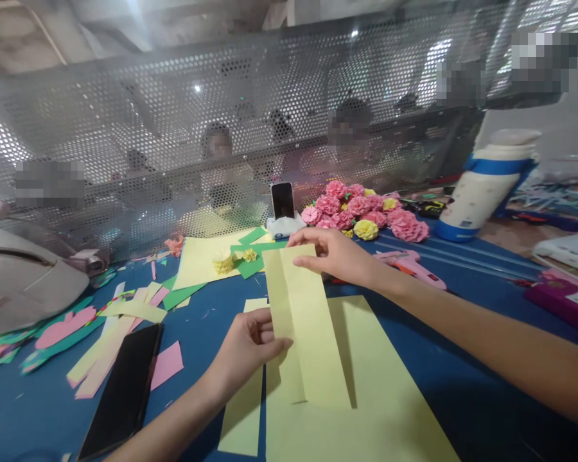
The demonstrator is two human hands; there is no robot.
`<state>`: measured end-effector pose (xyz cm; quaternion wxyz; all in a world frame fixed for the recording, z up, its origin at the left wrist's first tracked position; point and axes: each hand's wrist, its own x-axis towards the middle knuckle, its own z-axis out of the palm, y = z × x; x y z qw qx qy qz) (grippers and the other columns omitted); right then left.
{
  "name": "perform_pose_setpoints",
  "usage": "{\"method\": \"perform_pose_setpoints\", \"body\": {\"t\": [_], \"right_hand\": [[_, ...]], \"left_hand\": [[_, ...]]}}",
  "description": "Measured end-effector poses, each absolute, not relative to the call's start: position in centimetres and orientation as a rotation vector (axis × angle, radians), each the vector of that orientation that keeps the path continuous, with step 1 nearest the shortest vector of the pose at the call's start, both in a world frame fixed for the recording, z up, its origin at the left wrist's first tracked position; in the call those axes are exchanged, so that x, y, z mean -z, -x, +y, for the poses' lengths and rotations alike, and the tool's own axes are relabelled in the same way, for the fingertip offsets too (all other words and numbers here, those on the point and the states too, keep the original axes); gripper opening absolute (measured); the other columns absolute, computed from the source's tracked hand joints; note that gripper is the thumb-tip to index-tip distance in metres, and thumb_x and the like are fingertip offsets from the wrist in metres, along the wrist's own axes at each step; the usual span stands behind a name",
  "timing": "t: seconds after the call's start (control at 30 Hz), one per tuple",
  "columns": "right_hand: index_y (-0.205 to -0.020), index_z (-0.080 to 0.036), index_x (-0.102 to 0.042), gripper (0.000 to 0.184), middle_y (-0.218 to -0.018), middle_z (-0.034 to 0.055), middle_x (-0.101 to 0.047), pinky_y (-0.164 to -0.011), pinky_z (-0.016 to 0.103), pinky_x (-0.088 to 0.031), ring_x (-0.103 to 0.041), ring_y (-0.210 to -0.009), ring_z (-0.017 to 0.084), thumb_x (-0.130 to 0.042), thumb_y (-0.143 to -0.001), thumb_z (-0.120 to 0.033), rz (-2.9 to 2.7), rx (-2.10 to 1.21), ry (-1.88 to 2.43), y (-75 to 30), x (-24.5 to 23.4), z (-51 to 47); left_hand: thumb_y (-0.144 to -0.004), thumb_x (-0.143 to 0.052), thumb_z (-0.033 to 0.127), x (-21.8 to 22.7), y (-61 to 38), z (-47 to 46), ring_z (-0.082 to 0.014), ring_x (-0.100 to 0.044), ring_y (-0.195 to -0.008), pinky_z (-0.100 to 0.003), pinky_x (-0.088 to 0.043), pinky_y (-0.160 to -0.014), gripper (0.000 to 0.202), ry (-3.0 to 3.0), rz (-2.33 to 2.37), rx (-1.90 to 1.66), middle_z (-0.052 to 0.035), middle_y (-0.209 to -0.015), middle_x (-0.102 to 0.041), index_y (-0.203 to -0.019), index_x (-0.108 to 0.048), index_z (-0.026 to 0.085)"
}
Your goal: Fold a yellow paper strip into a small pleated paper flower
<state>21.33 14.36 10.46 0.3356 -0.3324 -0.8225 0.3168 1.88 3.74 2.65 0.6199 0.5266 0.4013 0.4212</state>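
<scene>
A pale yellow paper strip (313, 346) with a lengthwise crease is held up above the table. My left hand (248, 350) pinches its left edge, thumb in front and fingers behind. At its top right corner, my right hand (332, 253) grips it between thumb and fingers. Beneath lies a larger yellow paper sheet (390, 398), and the strip casts a shadow on it. Another narrow yellow strip (243, 417) rests on the table to the left, partly behind my left wrist.
A black phone (122, 391) and paper scraps (110, 340) lie left. Pink and yellow paper flowers (359, 208), a standing phone (282, 200) and yellow paper pieces (224, 262) sit farther back. To the right are a pink glue gun (417, 266) and white-blue bottle (486, 186). Perforated metal partition (164, 128) behind.
</scene>
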Motion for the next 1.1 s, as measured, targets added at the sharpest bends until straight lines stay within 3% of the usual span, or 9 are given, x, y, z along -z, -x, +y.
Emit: {"method": "perform_pose_setpoints", "body": {"t": [0.17,0.3,0.4,0.53,0.67,0.73,0.9,1.1], "right_hand": [[-0.100,-0.014,-0.064,0.028,-0.102,0.0067,-0.063,-0.054,0.022,-0.039,-0.052,-0.062,0.010,-0.064,-0.077,-0.029,-2.136,-0.827,0.838,-21.4,-10.0,14.8],[-0.100,-0.015,-0.064,0.028,-0.102,0.0065,-0.063,-0.059,0.023,-0.041,-0.055,-0.067,0.012,-0.064,-0.076,-0.029,-2.138,-0.813,0.831,-21.5,-10.0,15.1],[-0.103,-0.016,-0.062,0.029,-0.094,0.0038,-0.063,-0.061,0.023,-0.041,-0.056,-0.070,0.013,-0.064,-0.077,-0.029,-2.192,-0.820,0.835,-21.8,-10.4,15.0],[-0.109,-0.016,-0.058,0.032,-0.067,-0.0045,-0.056,-0.056,0.022,-0.034,-0.047,-0.057,0.011,-0.062,-0.081,-0.031,-2.392,-0.908,0.962,-22.8,-11.2,14.7],[-0.084,-0.017,-0.059,0.016,-0.059,-0.0054,-0.052,-0.053,0.022,-0.028,-0.044,-0.055,0.011,-0.060,-0.083,-0.033,-2.641,-0.966,1.036,-24.3,-10.8,13.9],[-0.073,-0.017,-0.059,0.019,-0.065,-0.0029,-0.058,-0.055,0.023,-0.029,-0.049,-0.059,0.012,-0.059,-0.084,-0.033,-2.745,-0.917,1.037,-24.8,-10.1,13.2],[-0.075,-0.019,-0.064,0.017,-0.079,0.0008,-0.067,-0.058,0.023,-0.032,-0.060,-0.072,0.017,-0.060,-0.084,-0.032,-2.887,-0.745,1.185,-24.7,-7.9,11.4],[-0.083,-0.022,-0.065,0.006,-0.093,0.0002,-0.069,-0.063,0.023,-0.032,-0.062,-0.089,0.019,-0.060,-0.081,-0.023,-2.919,-0.563,1.120,-23.5,-5.4,10.5]], "left_hand": [[-0.077,-0.075,0.021,-2.6,-1.7,3.9,-0.0221,-0.074,-0.087,-0.034,-0.056,-0.085,0.035,-1.220,0.918,-0.970,-0.0105,-0.102,-0.077,-0.112,-0.071,0.014],[-0.077,-0.075,0.021,-2.7,-1.7,3.9,-0.0216,-0.073,-0.087,-0.034,-0.056,-0.085,0.035,-1.228,0.924,-0.967,-0.0101,-0.102,-0.077,-0.111,-0.071,0.014],[-0.078,-0.073,0.024,-2.8,-1.5,3.8,-0.0202,-0.072,-0.081,-0.033,-0.056,-0.081,0.030,-1.240,0.970,-0.982,-0.0089,-0.098,-0.077,-0.106,-0.072,0.014],[-0.081,-0.068,0.032,-2.8,-0.5,4.2,-0.0189,-0.069,-0.073,-0.030,-0.055,-0.071,0.025,-1.322,1.086,-0.976,-0.0061,-0.089,-0.076,-0.097,-0.072,0.014],[-0.084,-0.060,0.036,-2.6,1.1,5.0,-0.0142,-0.058,-0.058,-0.022,-0.041,-0.052,0.027,-1.614,1.330,-0.837,-0.0004,-0.065,-0.066,-0.072,-0.069,0.013],[-0.085,-0.059,0.033,-2.4,1.6,5.3,-0.0120,-0.052,-0.054,-0.022,-0.033,-0.049,0.031,-1.862,1.422,-0.700,0.0019,-0.056,-0.059,-0.061,-0.066,0.015],[-0.082,-0.062,0.027,-2.3,1.5,5.1,-0.0161,-0.061,-0.072,-0.024,-0.040,-0.061,0.020,-2.134,1.493,-0.533,-0.0020,-0.078,-0.070,-0.066,-0.068,0.018],[-0.079,-0.062,0.019,-2.0,0.7,4.7,-0.0175,-0.063,-0.073,-0.025,-0.038,-0.057,0.012,-2.255,1.585,-0.400,-0.0005,-0.086,-0.073,-0.082,-0.073,0.023]]}}
